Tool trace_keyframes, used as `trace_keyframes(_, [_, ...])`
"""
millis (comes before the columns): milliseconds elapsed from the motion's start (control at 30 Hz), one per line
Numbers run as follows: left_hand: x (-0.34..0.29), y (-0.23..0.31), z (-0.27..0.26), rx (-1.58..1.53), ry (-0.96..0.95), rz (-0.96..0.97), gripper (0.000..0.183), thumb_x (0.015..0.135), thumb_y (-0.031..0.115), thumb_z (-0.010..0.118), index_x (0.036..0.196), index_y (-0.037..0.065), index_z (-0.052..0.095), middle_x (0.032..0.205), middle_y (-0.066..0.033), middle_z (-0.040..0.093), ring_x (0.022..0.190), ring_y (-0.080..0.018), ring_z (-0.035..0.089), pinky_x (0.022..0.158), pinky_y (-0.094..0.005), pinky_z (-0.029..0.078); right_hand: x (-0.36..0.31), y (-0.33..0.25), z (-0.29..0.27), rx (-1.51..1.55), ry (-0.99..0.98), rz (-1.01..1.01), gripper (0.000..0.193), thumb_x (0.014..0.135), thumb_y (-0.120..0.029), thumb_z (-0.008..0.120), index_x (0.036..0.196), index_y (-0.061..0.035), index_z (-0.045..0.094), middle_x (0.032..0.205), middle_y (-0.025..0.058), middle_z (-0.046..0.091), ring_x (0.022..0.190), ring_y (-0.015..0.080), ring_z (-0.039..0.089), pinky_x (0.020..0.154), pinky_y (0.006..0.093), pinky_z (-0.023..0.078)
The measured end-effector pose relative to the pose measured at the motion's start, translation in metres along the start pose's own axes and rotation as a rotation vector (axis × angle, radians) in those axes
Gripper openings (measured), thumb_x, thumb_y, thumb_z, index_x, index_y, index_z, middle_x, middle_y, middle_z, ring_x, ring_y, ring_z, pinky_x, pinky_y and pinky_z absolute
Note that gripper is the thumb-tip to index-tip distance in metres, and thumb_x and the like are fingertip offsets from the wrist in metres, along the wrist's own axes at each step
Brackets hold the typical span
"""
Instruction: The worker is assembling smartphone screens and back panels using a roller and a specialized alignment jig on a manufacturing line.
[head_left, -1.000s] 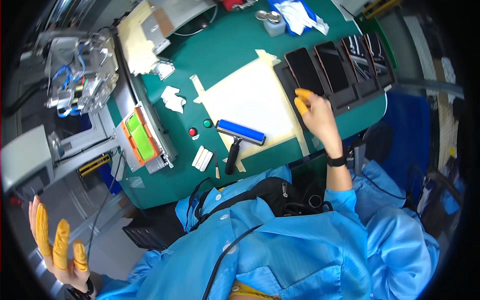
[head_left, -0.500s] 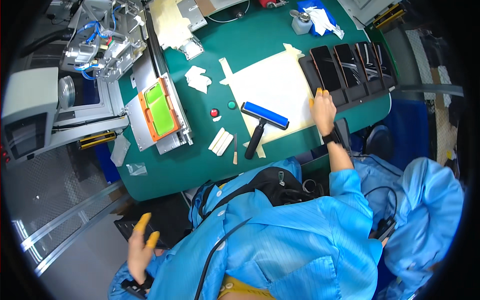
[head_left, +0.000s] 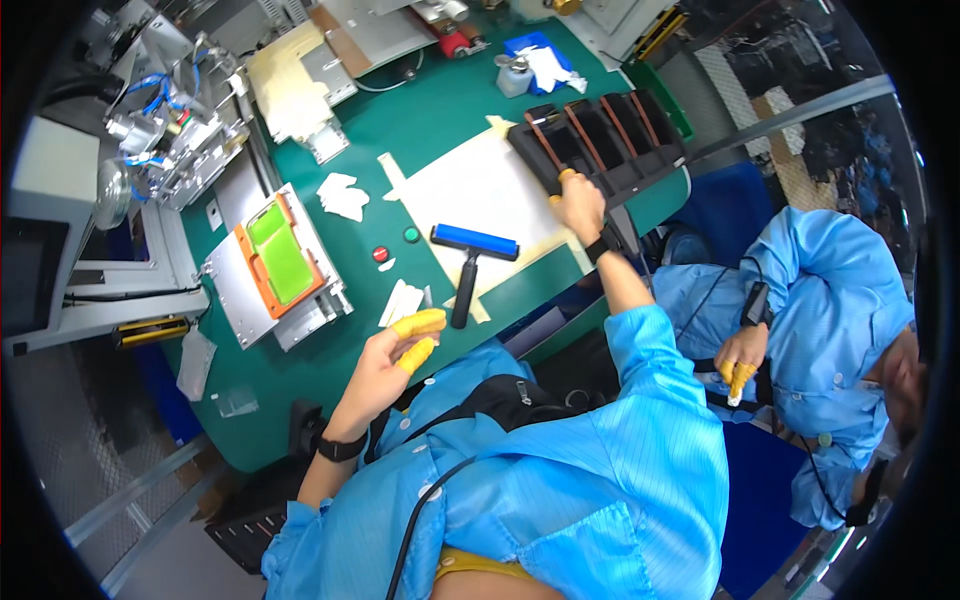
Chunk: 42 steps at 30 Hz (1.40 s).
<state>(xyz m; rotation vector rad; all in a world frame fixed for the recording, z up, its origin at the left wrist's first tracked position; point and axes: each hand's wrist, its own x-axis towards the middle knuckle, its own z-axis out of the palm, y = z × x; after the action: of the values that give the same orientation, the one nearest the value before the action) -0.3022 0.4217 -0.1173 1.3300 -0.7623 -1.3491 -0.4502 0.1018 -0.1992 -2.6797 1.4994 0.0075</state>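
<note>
Your right hand (head_left: 580, 208) is at the near left corner of the long black compartmented tray (head_left: 625, 178), its yellow-covered fingertips against the edge; you have the fingers curled, but I cannot tell whether they grip or merely touch. The tray sits at the right of the green tabletop (head_left: 340, 385), just beside the cream-white sheet taped down there. Your left hand (head_left: 378, 372) is empty, thumb and fingers parted, above the tabletop's near edge by the white bars (head_left: 402, 302).

What could go wrong: with only one corner held, a pull or lift would probably twist the tray, and the dark, copper-edged phones (head_left: 600, 132) could slide or tip in their recesses. The tray looks tilted, though the lens may exaggerate that. Its left end could also snag the tape. On your other side, a careless left-hand sweep might knock the black-handled blue roller (head_left: 475, 243), since its handle end lies near your fingertips.

The tray's long axis runs from your right hand's side away to the upper right, toward the green bin (head_left: 660, 102). The phones lie crosswise to it, their long sides slanting from upper left to lower right; I cannot tell which ends are their tops.
</note>
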Motion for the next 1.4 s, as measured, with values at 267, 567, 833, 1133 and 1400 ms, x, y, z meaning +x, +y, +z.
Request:
trace_keyframes(267, [0.087, -0.051, 0.047, -1.068, -0.011, -0.276, 0.038, 0.084, 0.026, 0.050, 0.119, 0.022, 0.037, 0.113, -0.0091, 0.048, 0.104, -0.0257, 0.050, 0.083, -0.0502, 0.042, -0.093, -0.082, -0.054, 0.534, -0.241, -0.380, 0.028, 0.065, -0.018, 0.066, 0.083, 0.0019, 0.058, 0.077, 0.0205, 0.059, 0.074, 0.0350, 0.058, 0.062, 0.0396, 0.047])
trace_keyframes(567, [0.084, -0.072, 0.060, -0.853, 0.499, -0.318, 0.062, 0.071, -0.014, 0.043, 0.125, 0.012, 0.028, 0.109, -0.0071, 0.047, 0.097, -0.0184, 0.050, 0.076, -0.0301, 0.045, 0.057, 0.128, 0.002, 0.210, 0.460, 0.079, 0.031, 0.081, -0.025, 0.050, 0.098, -0.0003, 0.057, 0.092, 0.0234, 0.058, 0.088, 0.0391, 0.055, 0.074, 0.0424, 0.044])
trace_keyframes(833, [0.069, -0.068, 0.052, -0.719, 0.523, -0.185, 0.073, 0.068, -0.016, 0.041, 0.133, 0.014, 0.022, 0.111, -0.0042, 0.046, 0.093, -0.0139, 0.049, 0.071, -0.0241, 0.043, 0.097, 0.201, 0.080, 0.593, -0.166, 0.476, 0.051, 0.086, -0.039, 0.043, 0.106, 0.0077, 0.051, 0.098, 0.0149, 0.058, 0.090, 0.0243, 0.054, 0.078, 0.0327, 0.040])
trace_keyframes(1133, [-0.030, -0.051, -0.016, -0.642, 0.557, 0.033, 0.068, 0.062, -0.009, 0.041, 0.128, -0.001, 0.026, 0.116, -0.0076, 0.043, 0.102, -0.0141, 0.046, 0.083, -0.0238, 0.040, 0.034, 0.124, -0.001, 1.115, -0.269, 0.406, 0.034, 0.088, -0.028, 0.041, 0.103, 0.0013, 0.052, 0.087, 0.0046, 0.057, 0.076, 0.0140, 0.055, 0.066, 0.0254, 0.045])
trace_keyframes(1400, [-0.184, -0.070, -0.087, -0.592, 0.957, -0.017, 0.066, 0.059, -0.008, 0.043, 0.124, 0.001, 0.036, 0.107, -0.0065, 0.048, 0.093, -0.0133, 0.049, 0.072, -0.0217, 0.043, -0.084, -0.038, -0.069, 0.917, -0.549, 0.030, 0.034, 0.088, -0.023, 0.048, 0.112, 0.0014, 0.049, 0.096, 0.0031, 0.056, 0.082, 0.0109, 0.053, 0.070, 0.0226, 0.042])
